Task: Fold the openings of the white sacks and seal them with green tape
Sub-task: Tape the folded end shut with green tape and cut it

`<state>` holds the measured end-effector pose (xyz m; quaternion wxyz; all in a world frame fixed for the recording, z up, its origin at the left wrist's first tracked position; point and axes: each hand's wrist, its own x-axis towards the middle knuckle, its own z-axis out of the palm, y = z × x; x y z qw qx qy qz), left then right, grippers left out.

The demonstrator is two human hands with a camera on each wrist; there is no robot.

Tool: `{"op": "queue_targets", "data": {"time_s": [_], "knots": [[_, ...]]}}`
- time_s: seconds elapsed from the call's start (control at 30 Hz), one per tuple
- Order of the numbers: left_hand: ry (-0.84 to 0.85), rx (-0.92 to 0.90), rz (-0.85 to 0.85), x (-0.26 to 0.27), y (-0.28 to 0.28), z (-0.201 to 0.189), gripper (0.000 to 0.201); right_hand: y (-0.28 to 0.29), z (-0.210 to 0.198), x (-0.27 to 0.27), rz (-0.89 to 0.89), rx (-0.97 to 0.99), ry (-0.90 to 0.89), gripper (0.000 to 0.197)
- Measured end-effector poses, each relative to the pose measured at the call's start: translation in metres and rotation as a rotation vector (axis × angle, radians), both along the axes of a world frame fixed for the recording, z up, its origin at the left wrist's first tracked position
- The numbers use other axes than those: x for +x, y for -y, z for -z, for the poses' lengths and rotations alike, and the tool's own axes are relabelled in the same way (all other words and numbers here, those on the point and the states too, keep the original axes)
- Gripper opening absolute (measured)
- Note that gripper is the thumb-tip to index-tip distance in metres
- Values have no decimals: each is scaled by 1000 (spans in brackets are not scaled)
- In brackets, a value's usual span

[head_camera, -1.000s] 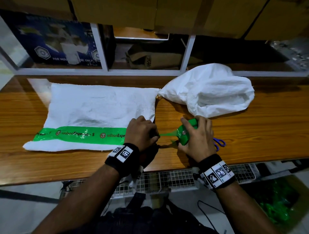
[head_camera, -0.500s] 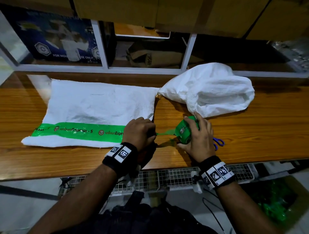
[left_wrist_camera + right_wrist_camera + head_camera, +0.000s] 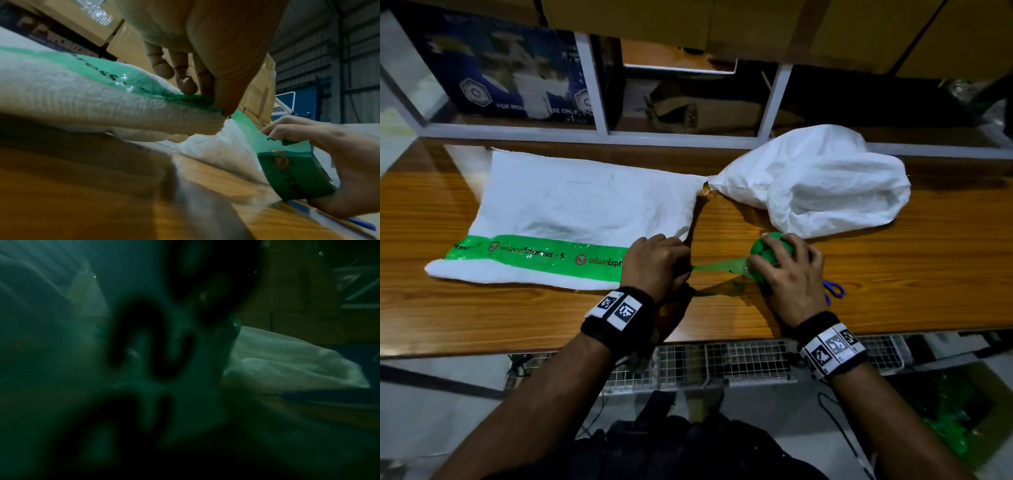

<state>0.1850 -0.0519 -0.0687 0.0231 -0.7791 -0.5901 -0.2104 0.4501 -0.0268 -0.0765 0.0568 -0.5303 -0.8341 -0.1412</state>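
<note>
Left grip [image 3: 654, 262] pinches tape at the flat sack [image 3: 585, 205] corner; right grip [image 3: 791, 274] clasps the tape roll [image 3: 767, 253] beside it.

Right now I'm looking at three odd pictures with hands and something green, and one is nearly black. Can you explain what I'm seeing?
No machine here: a person wears one camera on the head and one on each wrist. The head view looks down on a wooden table. The left hand pinches green tape at the corner of a flat white sack. The right hand grips the tape roll, with a strip stretched between the hands. A second, puffy sack and blue-handled scissors lie nearby. The left wrist view shows the pinch up close. The right wrist view is dark and blurred, with green close against the lens.
</note>
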Motion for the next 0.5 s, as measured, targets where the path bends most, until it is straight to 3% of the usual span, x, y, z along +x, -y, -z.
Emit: {"op": "queue_targets", "data": {"time_s": [0.17, 0.37, 0.5], "knots": [[84, -31, -21, 3, 0, 0, 21, 2, -1, -7, 71, -83, -51, 53], [90, 25, 35, -10, 7, 7, 20, 2, 11, -12, 80, 30, -171, 38], [18, 71, 107, -16, 15, 6, 43, 3, 16, -18, 68, 86, -113, 27]]}}
